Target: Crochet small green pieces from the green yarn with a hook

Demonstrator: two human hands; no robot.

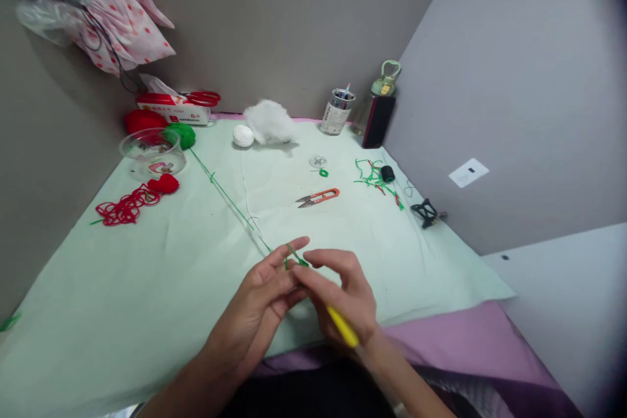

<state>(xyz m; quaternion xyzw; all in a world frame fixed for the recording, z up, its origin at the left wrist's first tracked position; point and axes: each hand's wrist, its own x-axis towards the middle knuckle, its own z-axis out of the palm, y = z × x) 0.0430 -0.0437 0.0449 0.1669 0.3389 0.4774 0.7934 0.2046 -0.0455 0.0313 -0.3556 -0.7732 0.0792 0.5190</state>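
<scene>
My left hand [267, 290] pinches a small piece of green yarn work [302, 262], with green yarn looped over its raised index finger. Close against it on the right, my right hand [345, 294] is closed round a crochet hook with a yellow handle [343, 328]; the hook's tip is hidden by the fingers. A green strand [230, 199] runs from my left hand up to the green yarn ball [181, 135] at the back left. Beyond my hands lie orange-handled thread snips [319, 197].
Red yarn [125, 208] lies at left near a clear plastic bowl [151, 150] and tissue box [174, 110]. White stuffing [269, 122], a white yarn ball [243, 136], a pen jar [337, 112] and a phone [379, 122] stand behind. Yarn scraps [379, 179] lie at right.
</scene>
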